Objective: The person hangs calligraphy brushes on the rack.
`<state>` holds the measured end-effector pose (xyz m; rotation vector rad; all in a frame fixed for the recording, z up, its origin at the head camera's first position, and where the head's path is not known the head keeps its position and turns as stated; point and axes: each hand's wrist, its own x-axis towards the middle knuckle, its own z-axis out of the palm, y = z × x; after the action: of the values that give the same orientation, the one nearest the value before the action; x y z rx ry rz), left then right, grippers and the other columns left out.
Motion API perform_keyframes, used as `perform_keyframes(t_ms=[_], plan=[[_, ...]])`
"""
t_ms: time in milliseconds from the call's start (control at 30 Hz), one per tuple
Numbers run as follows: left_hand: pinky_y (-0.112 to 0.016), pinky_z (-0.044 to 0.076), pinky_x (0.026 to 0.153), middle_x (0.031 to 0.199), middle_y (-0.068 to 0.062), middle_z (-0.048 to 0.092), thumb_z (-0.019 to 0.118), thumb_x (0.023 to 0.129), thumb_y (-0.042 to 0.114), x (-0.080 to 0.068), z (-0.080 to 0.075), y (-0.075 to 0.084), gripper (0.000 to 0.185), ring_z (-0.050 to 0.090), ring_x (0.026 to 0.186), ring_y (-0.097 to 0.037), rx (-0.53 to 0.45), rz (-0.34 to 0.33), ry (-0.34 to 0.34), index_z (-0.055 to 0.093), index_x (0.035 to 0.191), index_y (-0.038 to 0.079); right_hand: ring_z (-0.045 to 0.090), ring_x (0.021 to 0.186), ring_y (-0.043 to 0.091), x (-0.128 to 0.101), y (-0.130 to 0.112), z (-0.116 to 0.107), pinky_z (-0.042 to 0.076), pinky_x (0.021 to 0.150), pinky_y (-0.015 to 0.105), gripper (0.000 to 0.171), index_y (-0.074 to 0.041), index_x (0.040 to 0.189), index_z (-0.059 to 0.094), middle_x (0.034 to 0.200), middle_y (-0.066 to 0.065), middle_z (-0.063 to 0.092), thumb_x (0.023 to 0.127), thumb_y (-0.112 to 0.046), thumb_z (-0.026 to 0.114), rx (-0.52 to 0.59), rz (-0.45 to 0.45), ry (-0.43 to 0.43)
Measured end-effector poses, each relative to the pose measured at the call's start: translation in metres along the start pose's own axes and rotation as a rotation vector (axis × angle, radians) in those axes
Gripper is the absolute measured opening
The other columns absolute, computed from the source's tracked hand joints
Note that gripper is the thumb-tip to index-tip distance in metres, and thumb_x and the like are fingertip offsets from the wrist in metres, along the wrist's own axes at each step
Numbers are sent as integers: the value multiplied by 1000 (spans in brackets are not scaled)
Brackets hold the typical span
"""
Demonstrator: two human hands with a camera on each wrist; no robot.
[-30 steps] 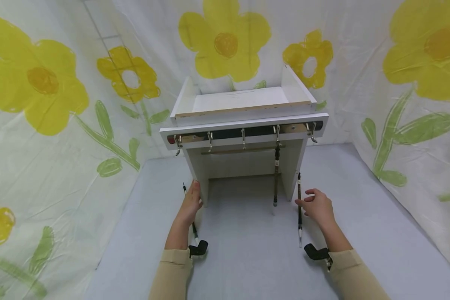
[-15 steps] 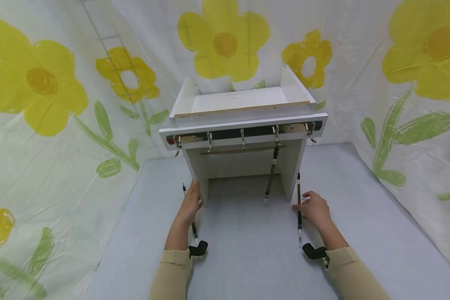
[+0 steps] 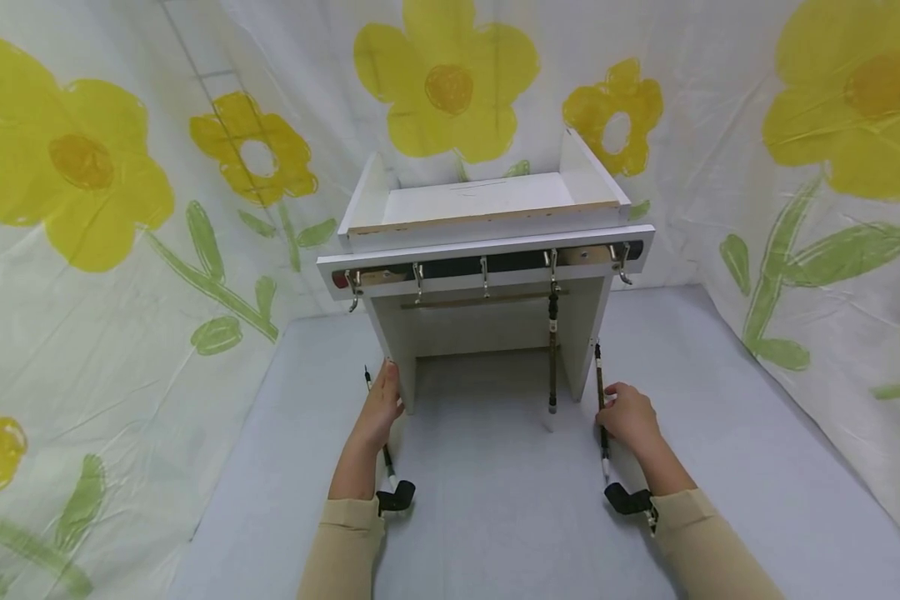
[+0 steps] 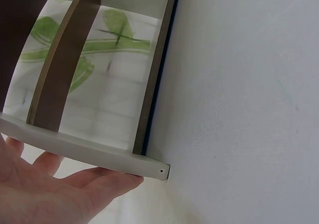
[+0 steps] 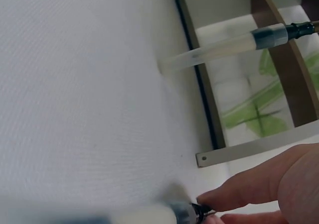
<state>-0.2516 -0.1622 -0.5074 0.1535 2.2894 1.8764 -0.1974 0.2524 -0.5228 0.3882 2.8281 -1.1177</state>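
Observation:
My right hand (image 3: 628, 417) pinches a dark-handled calligraphy brush (image 3: 600, 375) beside the right panel of the white shelf unit (image 3: 487, 227). In the right wrist view, thumb and fingers meet at the dark end of that brush's handle, near its pale, capped head (image 5: 149, 215). My left hand (image 3: 378, 408) rests against the outside of the left panel, fingers extended along it in the left wrist view (image 4: 75, 194). Another brush (image 3: 552, 358) hangs head-down from a hook on the rail (image 3: 450, 267). A third brush (image 3: 387, 458) lies on the table, partly behind my left hand.
Several metal hooks line the rail, and a thin wooden rod (image 3: 480, 301) runs beneath it. The shelf stands on a pale cloth-covered table (image 3: 495, 508). Behind hangs a curtain (image 3: 150, 350) printed with yellow flowers. A black wrist device shows at each sleeve.
My right fingers have closed on the brush, and its lower end has shifted slightly right. The hanging brush swung left, then returned to near vertical. My left hand stays against the panel.

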Motion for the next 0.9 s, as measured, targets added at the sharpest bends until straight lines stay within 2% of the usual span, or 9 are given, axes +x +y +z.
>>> perform_keyframes(t_ms=[300, 467, 633, 900], plan=[[-61, 29, 116, 170, -14, -1, 20, 101, 70, -1, 0, 1, 83, 17, 150, -51, 0, -12, 2, -3, 164, 19, 66, 79, 28, 0, 2, -2, 54, 59, 34, 52, 18, 128, 55, 109, 29, 67, 85, -9, 66, 0, -5, -34], [-60, 29, 117, 170, -13, 0, 21, 101, 70, -1, 0, 1, 84, 17, 150, -50, -3, -17, 6, -2, 164, 20, 65, 79, 28, 0, 4, -5, 55, 61, 35, 49, 19, 124, 57, 103, 28, 68, 87, -11, 67, 24, 5, -46], [-61, 29, 116, 170, -14, 0, 20, 101, 70, -2, 0, 0, 84, 18, 150, -51, 3, -23, 11, -2, 164, 19, 69, 80, 27, -1, 3, -8, 56, 62, 35, 50, 19, 126, 55, 103, 29, 71, 88, -12, 66, 50, 13, -44], [-61, 29, 116, 170, -15, 0, 20, 101, 69, -1, 1, 1, 84, 17, 150, -51, 10, -21, 10, -2, 164, 18, 73, 69, 21, -4, -1, -14, 59, 64, 35, 46, 18, 127, 53, 90, 20, 76, 92, -9, 61, 193, 17, -48]])
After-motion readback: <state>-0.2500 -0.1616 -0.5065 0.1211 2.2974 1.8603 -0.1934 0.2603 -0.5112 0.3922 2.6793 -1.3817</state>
